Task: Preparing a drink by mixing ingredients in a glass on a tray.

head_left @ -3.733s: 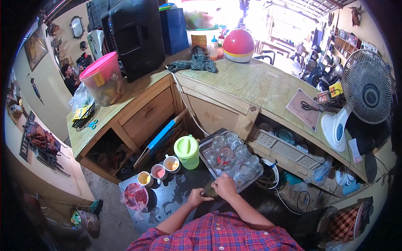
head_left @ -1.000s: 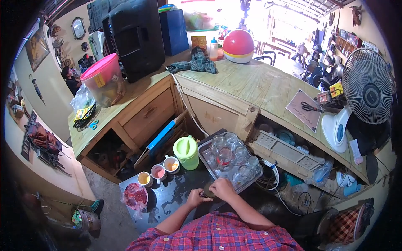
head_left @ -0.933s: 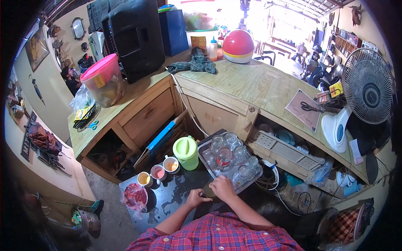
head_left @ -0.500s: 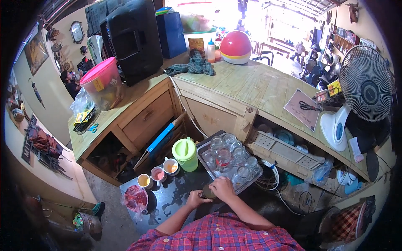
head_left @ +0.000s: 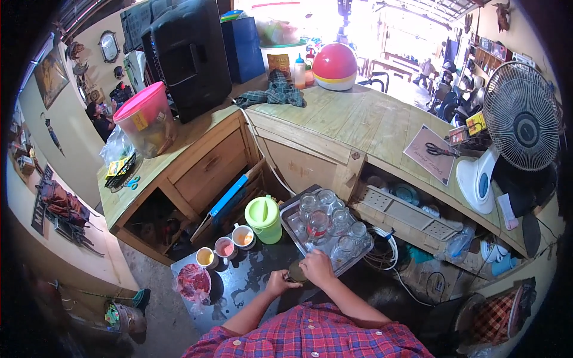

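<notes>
Close in front of my body, both hands meet around a small round brownish-green thing [head_left: 296,272]. What kind of thing it is cannot be made out, as my fingers cover much of it. My left hand [head_left: 280,283] curls against its left side, thumb along the near edge. From above and the right, my right hand [head_left: 317,268] closes on it. Just beyond is a metal tray [head_left: 289,222] of clear glass jars [head_left: 318,222]. Left of that stand a lime-green lidded pitcher [head_left: 264,222] and three mugs [head_left: 225,248] with coloured contents.
A clear plastic bag [head_left: 194,283] with red contents lies at the dark table's [head_left: 245,298] left edge. Beyond, a wooden counter [head_left: 358,122] carries a red-and-white ball [head_left: 335,67], a black speaker [head_left: 188,59], scissors [head_left: 440,150] and a fan [head_left: 522,119]. Coiled white cable [head_left: 391,253] hangs right of the tray.
Almost nothing differs. My hands stay around the round thing, with only a slight shift of the right hand, and the whole view has moved a little.
</notes>
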`<move>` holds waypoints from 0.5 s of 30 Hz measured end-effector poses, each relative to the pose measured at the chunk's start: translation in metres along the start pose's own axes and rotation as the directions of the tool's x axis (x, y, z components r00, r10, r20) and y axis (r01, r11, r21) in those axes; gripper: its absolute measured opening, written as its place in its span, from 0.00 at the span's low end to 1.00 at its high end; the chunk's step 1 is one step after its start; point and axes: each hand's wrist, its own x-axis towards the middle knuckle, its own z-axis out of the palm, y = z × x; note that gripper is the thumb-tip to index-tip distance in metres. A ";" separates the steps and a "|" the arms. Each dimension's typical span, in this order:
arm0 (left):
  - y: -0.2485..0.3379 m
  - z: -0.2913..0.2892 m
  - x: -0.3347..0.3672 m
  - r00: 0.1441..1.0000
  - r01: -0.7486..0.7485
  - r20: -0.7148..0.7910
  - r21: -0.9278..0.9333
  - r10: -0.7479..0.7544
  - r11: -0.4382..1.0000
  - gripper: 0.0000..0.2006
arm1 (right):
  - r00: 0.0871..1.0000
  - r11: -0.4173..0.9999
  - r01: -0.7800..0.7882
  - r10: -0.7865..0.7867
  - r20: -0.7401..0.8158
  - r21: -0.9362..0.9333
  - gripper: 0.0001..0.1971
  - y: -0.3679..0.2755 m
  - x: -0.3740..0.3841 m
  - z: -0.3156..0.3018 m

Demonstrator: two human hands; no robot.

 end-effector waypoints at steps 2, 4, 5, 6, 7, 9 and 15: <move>0.001 0.000 -0.001 1.000 -0.020 -0.012 -0.047 0.020 0.999 0.20 | 0.998 0.989 -0.035 0.041 0.037 -0.142 0.09 0.000 -0.002 0.002; 0.001 0.000 0.000 1.000 0.021 0.015 -0.036 -0.020 0.999 0.20 | 0.998 0.996 -0.009 0.004 0.064 0.089 0.10 0.003 -0.002 0.005; 0.001 -0.001 0.000 1.000 0.020 0.014 -0.035 -0.019 0.999 0.20 | 0.998 0.996 -0.008 0.003 0.063 0.090 0.10 0.004 -0.001 0.006; 0.001 -0.001 0.000 1.000 -0.004 0.005 -0.040 0.005 0.999 0.20 | 0.999 0.999 0.037 -0.036 -0.030 0.031 0.10 0.005 -0.001 0.007; 0.004 -0.001 -0.001 1.000 -0.028 -0.002 -0.046 0.028 0.999 0.21 | 0.990 0.997 0.075 -0.079 -0.120 -0.032 0.09 0.006 -0.002 0.008; 0.009 -0.003 -0.001 1.000 -0.002 0.014 -0.033 0.003 0.999 0.21 | 0.998 0.999 0.048 -0.047 -0.037 0.004 0.09 0.010 -0.002 0.010; 0.000 0.001 0.001 0.999 0.019 0.028 -0.066 -0.018 0.998 0.21 | 0.999 0.998 0.033 -0.032 -0.022 0.044 0.07 0.013 -0.008 0.010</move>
